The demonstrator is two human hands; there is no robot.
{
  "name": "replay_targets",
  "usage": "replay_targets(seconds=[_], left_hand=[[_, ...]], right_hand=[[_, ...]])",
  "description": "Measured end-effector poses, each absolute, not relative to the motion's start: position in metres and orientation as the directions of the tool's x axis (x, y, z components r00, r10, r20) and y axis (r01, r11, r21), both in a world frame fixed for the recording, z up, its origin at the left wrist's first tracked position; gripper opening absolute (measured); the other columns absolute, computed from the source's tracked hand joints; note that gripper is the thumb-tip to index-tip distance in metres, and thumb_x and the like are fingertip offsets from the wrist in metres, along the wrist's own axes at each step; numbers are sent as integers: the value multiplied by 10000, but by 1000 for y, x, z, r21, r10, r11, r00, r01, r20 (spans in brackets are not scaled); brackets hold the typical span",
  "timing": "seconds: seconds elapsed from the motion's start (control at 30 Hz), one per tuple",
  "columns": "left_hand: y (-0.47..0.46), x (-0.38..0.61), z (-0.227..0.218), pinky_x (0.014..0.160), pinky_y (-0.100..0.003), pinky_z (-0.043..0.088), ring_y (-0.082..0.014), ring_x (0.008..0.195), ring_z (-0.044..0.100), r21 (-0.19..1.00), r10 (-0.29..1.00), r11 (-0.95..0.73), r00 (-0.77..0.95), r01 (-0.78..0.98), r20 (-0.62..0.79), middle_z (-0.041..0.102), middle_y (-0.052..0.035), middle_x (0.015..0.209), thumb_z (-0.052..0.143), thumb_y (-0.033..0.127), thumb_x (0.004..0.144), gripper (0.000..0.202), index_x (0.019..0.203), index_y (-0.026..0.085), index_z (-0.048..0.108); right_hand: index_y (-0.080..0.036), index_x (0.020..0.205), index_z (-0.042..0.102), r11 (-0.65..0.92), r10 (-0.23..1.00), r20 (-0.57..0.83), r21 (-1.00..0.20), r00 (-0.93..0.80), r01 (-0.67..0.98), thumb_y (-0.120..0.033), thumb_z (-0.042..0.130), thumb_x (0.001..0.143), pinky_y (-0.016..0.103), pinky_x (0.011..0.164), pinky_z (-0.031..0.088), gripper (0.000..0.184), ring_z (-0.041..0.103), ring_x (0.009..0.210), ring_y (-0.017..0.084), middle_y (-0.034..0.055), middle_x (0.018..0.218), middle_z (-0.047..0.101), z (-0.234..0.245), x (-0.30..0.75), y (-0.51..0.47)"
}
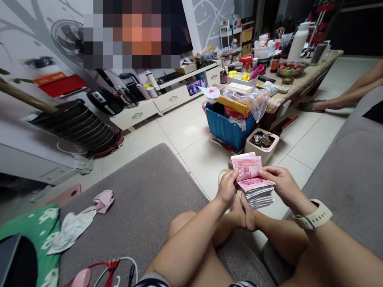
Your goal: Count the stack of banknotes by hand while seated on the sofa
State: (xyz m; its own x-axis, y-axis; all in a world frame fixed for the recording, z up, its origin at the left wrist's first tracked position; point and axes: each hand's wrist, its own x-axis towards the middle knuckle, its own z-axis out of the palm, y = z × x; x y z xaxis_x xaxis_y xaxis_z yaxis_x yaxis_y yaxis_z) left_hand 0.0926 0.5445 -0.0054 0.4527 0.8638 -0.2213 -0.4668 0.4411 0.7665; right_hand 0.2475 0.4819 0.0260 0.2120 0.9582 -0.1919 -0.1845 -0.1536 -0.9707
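Note:
A thick stack of banknotes (255, 187) is held out over my lap, between my two hands. Pink 100 notes lie on top, one or more of them raised upright, while bluish and greyish note edges show below. My left hand (228, 186) is closed on the stack's left side, its thumb against the raised pink notes. At the right, my right hand (279, 181) pinches the upper right edge of the pink notes with thumb and fingers. A pale watch with a perforated strap is on my right wrist. The fingers under the stack are partly hidden.
A grey sofa seat (140, 179) spreads at the left, with cloths and a red cable (112, 267). Ahead stand a blue bin (226, 125) and a cream waste bin (260, 149) by a cluttered stone-topped table (277, 105). Another person's legs (344, 93) show at the right.

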Motion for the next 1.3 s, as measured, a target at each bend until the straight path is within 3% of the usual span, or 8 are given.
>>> replay_targets(seconds=[0.17, 0.33, 0.67, 0.77, 0.93, 1.3], left_hand=[[546, 93, -6, 805, -346, 477, -228, 834, 646, 751, 867, 440, 452, -492, -211, 669, -39, 692, 732, 403, 678, 272, 711, 146, 648], [546, 93, -5, 792, -350, 482, -235, 837, 647, 744, 862, 456, 451, -488, -232, 682, -47, 720, 732, 398, 676, 269, 726, 146, 650], [548, 92, -9, 760, -330, 483, -232, 823, 645, 798, 872, 424, 431, -428, -232, 675, -41, 700, 729, 443, 664, 307, 701, 150, 646], [549, 90, -11, 739, -328, 486, -226, 793, 645, 810, 873, 418, 430, -412, -231, 675, -40, 700, 719, 454, 676, 321, 744, 146, 660], [550, 89, -10, 708, -312, 486, -203, 745, 635, 850, 874, 374, 448, -371, -190, 671, -45, 714, 674, 466, 726, 330, 750, 137, 666], [549, 88, -3, 821, -332, 467, -219, 819, 618, 860, 861, 330, 497, -388, -106, 678, -67, 778, 641, 483, 740, 342, 823, 160, 717]], right_hand=[[-142, 874, 728, -170, 969, -190, -976, 156, -137, -451, 698, 740, 288, 641, 452, 338, 610, 698, 182, 69, 812, 717, 22, 248, 483], [-148, 985, 710, -230, 964, -254, -946, 81, -227, -441, 718, 717, 298, 669, 474, 398, 641, 764, 201, 90, 944, 723, 24, 245, 483], [-152, 1015, 697, -299, 947, -319, -915, 33, -272, -438, 707, 727, 286, 634, 464, 406, 648, 735, 194, 88, 918, 725, 29, 242, 482], [-145, 968, 699, -289, 952, -305, -911, 11, -294, -441, 711, 717, 284, 636, 453, 388, 635, 702, 180, 78, 869, 721, 28, 243, 483], [-135, 792, 689, -228, 950, -279, -926, 139, -302, -447, 760, 639, 268, 584, 416, 355, 584, 596, 149, 43, 704, 690, 23, 244, 486], [-154, 728, 670, -224, 938, -297, -914, 181, -339, -447, 780, 603, 268, 577, 413, 337, 566, 572, 146, 25, 659, 670, 22, 243, 486]])
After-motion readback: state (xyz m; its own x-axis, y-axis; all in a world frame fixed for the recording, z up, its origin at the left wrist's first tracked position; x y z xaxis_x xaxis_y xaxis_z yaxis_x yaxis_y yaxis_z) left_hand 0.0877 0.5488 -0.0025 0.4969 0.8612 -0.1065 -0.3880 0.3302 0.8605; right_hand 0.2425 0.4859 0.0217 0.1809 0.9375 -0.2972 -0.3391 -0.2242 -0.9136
